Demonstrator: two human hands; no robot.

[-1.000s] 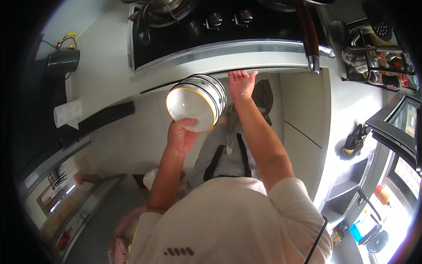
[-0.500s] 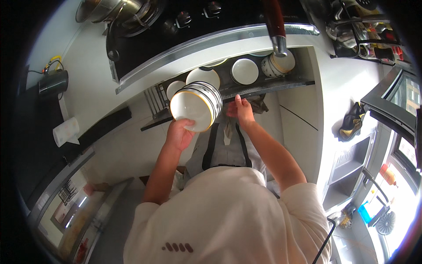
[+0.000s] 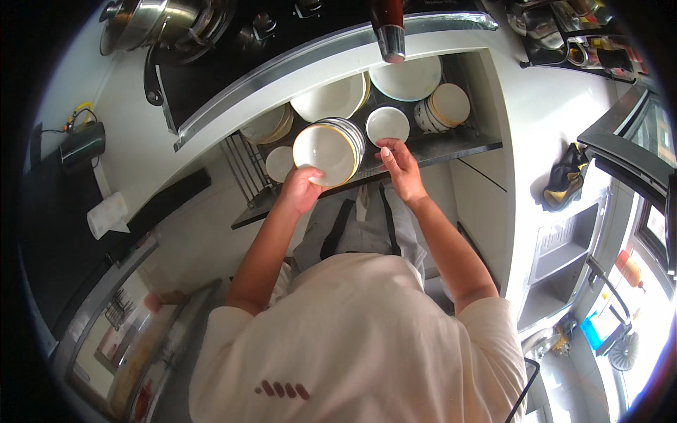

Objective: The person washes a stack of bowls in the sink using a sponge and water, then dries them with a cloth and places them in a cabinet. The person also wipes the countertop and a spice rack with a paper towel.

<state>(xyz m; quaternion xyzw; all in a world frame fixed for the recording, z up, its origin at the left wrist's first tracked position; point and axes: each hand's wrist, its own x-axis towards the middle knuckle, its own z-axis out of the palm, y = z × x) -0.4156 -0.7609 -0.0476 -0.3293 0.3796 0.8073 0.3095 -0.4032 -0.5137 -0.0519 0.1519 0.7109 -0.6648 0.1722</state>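
Observation:
A stack of several white bowls [image 3: 324, 154] with yellow and dark rims is tilted in my left hand [image 3: 302, 189]. The left thumb lies over the front rim, and the other fingers are hidden beneath. My right hand [image 3: 405, 173] is empty, with loosely bent fingers and the thumb apart. Its fingertips are at the near rim of a small white bowl [image 3: 387, 125]; whether they touch it I cannot tell. That bowl sits in a pulled-out drawer [image 3: 455, 146], between the held stack and another bowl stack [image 3: 451, 104] on the right.
Large plates [image 3: 405, 77] stand at the drawer's back. Farther left are more dishes [image 3: 266, 125] and a wire rack [image 3: 243, 169]. A dark wooden handle [image 3: 388, 32] juts over the counter edge. Pots [image 3: 162, 25] rest on the black stove, and a sink [image 3: 564, 254] lies right.
My left hand has brought the bowl stack rightward, over the drawer's front. My right hand has risen from below the drawer edge to the small bowl. More of the drawer's dishes show.

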